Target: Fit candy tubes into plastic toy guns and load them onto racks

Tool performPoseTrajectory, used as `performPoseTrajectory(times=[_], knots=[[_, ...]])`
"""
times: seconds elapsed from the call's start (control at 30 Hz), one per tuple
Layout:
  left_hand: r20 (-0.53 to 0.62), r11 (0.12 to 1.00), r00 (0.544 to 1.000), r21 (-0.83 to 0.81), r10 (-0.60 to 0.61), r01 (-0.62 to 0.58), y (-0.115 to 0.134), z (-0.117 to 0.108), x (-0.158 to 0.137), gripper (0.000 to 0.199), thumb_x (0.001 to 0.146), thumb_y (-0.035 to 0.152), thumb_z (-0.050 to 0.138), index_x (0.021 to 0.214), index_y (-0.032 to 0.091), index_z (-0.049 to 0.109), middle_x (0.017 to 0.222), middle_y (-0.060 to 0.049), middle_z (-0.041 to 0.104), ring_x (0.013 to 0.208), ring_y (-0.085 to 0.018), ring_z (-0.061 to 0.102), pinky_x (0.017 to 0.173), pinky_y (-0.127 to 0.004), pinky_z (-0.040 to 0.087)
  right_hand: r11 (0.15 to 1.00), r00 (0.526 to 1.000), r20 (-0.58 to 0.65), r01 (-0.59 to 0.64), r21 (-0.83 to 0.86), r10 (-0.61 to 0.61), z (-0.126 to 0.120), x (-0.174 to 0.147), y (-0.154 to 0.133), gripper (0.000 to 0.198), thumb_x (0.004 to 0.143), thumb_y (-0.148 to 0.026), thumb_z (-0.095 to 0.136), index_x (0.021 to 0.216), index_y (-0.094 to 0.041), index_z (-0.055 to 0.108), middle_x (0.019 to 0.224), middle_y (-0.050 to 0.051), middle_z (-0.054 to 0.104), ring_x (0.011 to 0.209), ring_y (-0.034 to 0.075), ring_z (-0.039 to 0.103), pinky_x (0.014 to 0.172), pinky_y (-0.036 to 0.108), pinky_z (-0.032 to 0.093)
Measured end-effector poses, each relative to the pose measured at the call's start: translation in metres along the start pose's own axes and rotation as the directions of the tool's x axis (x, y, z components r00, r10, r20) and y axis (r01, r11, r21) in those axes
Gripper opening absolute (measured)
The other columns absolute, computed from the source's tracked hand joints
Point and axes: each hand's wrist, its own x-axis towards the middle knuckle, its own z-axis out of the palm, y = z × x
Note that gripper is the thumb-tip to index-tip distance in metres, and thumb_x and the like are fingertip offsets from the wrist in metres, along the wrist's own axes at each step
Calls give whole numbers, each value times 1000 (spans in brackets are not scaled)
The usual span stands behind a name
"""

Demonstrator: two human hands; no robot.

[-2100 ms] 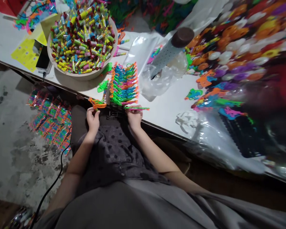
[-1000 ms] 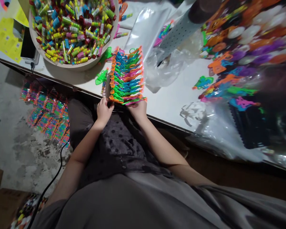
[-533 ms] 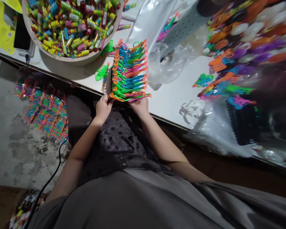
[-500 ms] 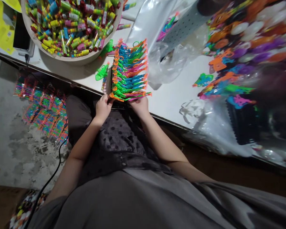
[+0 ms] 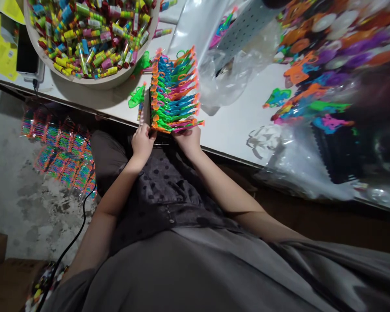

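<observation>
At the table's near edge stands a dense row of colourful plastic toy pieces (image 5: 175,93), green, blue, pink and orange, with orange tips along both sides. It seems to rest in a dark-edged holder, mostly hidden. My left hand (image 5: 143,142) is closed in a pinch at the near left corner, by an orange piece. My right hand (image 5: 190,141) curls around the near right end, beneath a pink piece; some of its fingers are hidden under the toys. A loose green toy piece (image 5: 137,96) lies to the left of the row.
A round tub (image 5: 94,82) full of candy-filled tubes stands at the back left, beside a phone (image 5: 27,50) and yellow cards (image 5: 1,47). Clear plastic bags (image 5: 222,82) lie to the right, near a heap of toy parts (image 5: 331,65). Packed toy bundles (image 5: 61,151) hang at the lower left.
The view has shifted slightly. Both hands stay at the near end of the toy row, with the right fingers drawn a little further in under the nearest pieces.
</observation>
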Motion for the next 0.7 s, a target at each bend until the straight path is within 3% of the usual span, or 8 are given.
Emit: performPoseTrajectory(times=[0.2,0.3,0.4,0.53,0.7], knots=[[-13,1000,1000,-18,15,-15,3,1,4,22,75,25,67,94,19,57,92,-7,64,90,-22,62,82,-30,47,991,989,65,132,-20,-130,-4,5,4,18,68,-27,58,82,-16,60,85,8,67,83,22,63,77,37,51],[-17,1000,1000,12,25,-25,6,-2,3,19,76,25,66,91,19,58,92,-9,65,93,-25,62,83,-32,47,972,973,138,203,-122,-186,-7,10,6,22,72,-31,56,86,-17,64,92,8,68,90,25,62,79,37,50],[-11,998,998,35,55,-55,9,-4,2,15,77,28,64,85,18,58,91,-10,65,99,-27,60,92,-37,44,949,982,148,153,-277,-116,-8,10,8,27,74,-38,56,89,-18,65,92,8,68,92,27,62,77,37,49],[-48,994,993,-22,106,-107,7,-2,4,13,74,23,67,81,19,57,81,-6,65,95,-24,61,110,-44,28,908,992,128,67,-413,-15,-4,5,10,22,77,-37,54,81,-17,64,83,10,66,86,28,62,73,36,48],[-55,988,994,-123,91,-97,2,6,5,16,70,16,70,81,19,58,77,-3,62,101,-24,60,115,-47,19,892,991,133,56,-449,4,-1,5,13,18,74,-33,58,85,-19,64,88,11,66,89,30,60,76,39,47]])
